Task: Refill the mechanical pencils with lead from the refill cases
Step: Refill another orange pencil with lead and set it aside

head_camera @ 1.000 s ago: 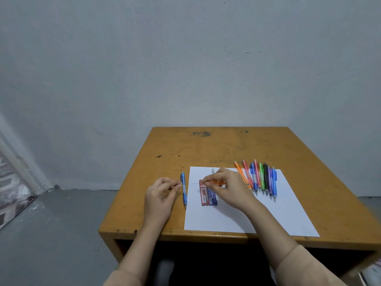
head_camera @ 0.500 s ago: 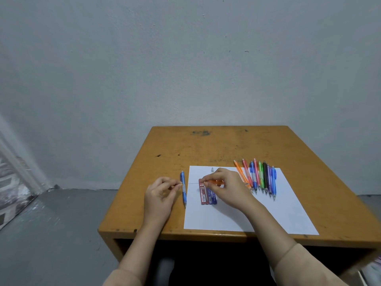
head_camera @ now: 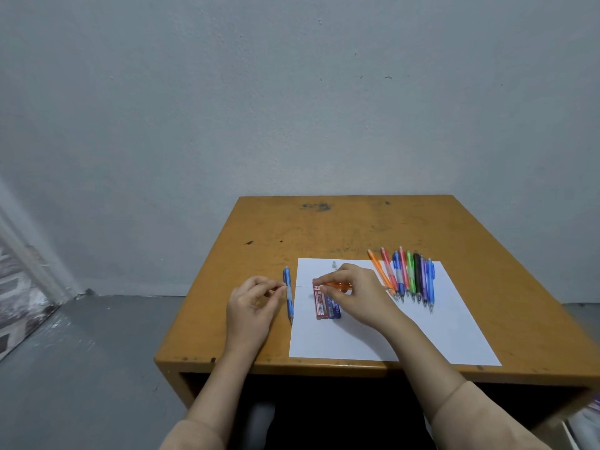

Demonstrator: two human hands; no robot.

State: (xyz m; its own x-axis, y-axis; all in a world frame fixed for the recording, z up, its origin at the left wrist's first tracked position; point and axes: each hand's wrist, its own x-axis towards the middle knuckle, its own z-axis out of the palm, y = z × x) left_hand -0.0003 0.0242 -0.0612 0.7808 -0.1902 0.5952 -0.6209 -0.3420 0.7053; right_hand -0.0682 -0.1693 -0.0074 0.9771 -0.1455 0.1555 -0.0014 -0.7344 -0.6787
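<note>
1. The person sits at a worn wooden table [head_camera: 357,228] with a white sheet of paper [head_camera: 422,336] lying on its near half.
2. The right hand [head_camera: 360,295] hovers over the sheet, fingers curled round an orange mechanical pencil [head_camera: 339,285], which lies level and points left.
3. The left hand [head_camera: 255,306] is just off the sheet's left edge, with thumb and forefinger pinched together on a thin lead [head_camera: 302,285].
4. The lead runs as a fine dark line across to the left end of the orange pencil; whether it has gone in there, I cannot tell.
5. A blue mechanical pencil [head_camera: 288,295] lies on the bare wood just beside the sheet's left edge, under the left fingertips.
6. Two refill cases lie side by side on the paper below the right hand's fingers: a red refill case [head_camera: 320,303] and a blue refill case [head_camera: 334,308], touching each other.
7. A row of coloured mechanical pencils [head_camera: 410,277] lies at the far right of the sheet, packed close, tips pointing toward the person.
8. A small pale piece [head_camera: 334,264] sits on the paper just beyond the right hand; it is too small to identify.
</note>
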